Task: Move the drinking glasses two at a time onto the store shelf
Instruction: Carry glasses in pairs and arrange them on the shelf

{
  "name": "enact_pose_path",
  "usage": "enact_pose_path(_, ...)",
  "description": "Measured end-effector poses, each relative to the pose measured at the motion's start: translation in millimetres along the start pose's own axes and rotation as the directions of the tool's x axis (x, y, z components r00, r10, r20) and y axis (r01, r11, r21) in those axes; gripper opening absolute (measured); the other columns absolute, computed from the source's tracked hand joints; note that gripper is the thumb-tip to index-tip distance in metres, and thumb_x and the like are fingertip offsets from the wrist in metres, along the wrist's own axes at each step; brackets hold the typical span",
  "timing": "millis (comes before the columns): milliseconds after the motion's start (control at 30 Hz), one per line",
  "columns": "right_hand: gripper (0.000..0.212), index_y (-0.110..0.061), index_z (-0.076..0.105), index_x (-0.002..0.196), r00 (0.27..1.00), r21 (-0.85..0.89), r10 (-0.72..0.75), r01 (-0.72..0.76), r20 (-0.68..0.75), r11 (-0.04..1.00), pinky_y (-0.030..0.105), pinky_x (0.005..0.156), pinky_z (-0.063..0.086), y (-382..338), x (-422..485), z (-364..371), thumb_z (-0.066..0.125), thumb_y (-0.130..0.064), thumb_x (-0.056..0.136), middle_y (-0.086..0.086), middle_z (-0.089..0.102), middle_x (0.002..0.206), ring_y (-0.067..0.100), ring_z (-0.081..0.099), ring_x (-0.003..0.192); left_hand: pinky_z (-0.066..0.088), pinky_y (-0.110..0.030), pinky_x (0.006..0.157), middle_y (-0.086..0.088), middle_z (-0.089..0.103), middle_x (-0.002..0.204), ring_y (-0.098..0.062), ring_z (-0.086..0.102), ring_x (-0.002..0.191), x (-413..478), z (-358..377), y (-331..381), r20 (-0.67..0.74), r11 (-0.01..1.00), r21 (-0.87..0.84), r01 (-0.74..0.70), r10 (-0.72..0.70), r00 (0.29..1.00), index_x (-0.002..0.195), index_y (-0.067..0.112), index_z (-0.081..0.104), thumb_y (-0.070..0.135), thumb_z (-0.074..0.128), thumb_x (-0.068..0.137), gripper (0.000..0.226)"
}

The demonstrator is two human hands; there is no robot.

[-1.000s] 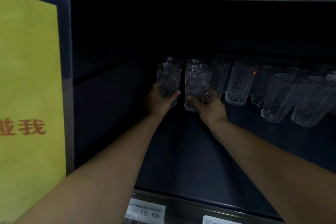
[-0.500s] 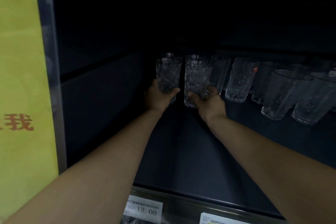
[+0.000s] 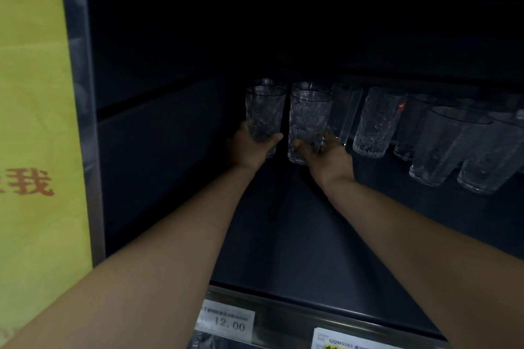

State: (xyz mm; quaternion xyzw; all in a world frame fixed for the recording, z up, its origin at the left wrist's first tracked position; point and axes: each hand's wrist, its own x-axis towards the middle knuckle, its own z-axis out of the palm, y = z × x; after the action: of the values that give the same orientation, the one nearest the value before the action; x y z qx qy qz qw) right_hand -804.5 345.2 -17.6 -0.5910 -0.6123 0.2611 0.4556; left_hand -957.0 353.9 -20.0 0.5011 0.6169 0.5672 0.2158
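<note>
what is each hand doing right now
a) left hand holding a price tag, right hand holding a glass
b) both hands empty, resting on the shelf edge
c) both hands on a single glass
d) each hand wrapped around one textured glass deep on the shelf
d: the left hand is wrapped around the left glass and the right hand around the right glass, both far in on the dark shelf.

I see camera tilt down: upper shelf edge with barcode label gone from top of view, yellow sign slid left, price tag risen slightly. Left hand and right hand with glasses sit marginally higher in view, slightly deeper toward rear row.
</note>
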Motion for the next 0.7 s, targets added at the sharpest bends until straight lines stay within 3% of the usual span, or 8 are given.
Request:
enact_pose_path(333,0.058,-0.026,0.054,0.133,1.000,-0.001,-0.014,0.014,-0.004,1.000,0.021,0.079,0.042,2.4,0.8,0.0,0.068,-0.055,0.085,-0.001,0.071,0.114,0.019,0.063,0.108,0.045,-0.021,0.081,-0.004,0.065,0.121,-0.020,0.062,0.110,-0.7,0.0,0.0,-0.014,1.000,0.020,-0.006,0.006,1.000,0.125,0.012,0.056,0.037,0.081,0.077,0.060)
enact_pose_path(500,0.052,-0.028,0.056,0.127,1.000,0.008,-0.018,0.018,0.005,1.000,0.022,0.080,0.045,1.4,-0.1,-0.9,0.069,-0.055,0.084,-0.003,0.071,0.110,0.018,0.064,0.105,0.052,-0.028,0.087,-0.004,0.066,0.121,-0.021,0.063,0.109,0.9,0.7,-2.2,-0.012,1.000,0.025,-0.012,0.012,1.000,0.125,0.013,0.057,0.041,0.082,0.076,0.062)
enact_pose_path(700,0.053,-0.026,0.057,0.128,1.000,0.010,-0.018,0.018,0.004,1.000,0.020,0.079,0.041,1.0,-1.0,-1.1,0.069,-0.054,0.085,-0.004,0.070,0.115,0.017,0.063,0.106,0.048,-0.023,0.083,-0.003,0.066,0.121,-0.019,0.063,0.109,0.4,0.1,-1.5,-0.014,0.999,0.033,-0.007,0.007,1.000,0.125,0.013,0.057,0.040,0.081,0.077,0.060)
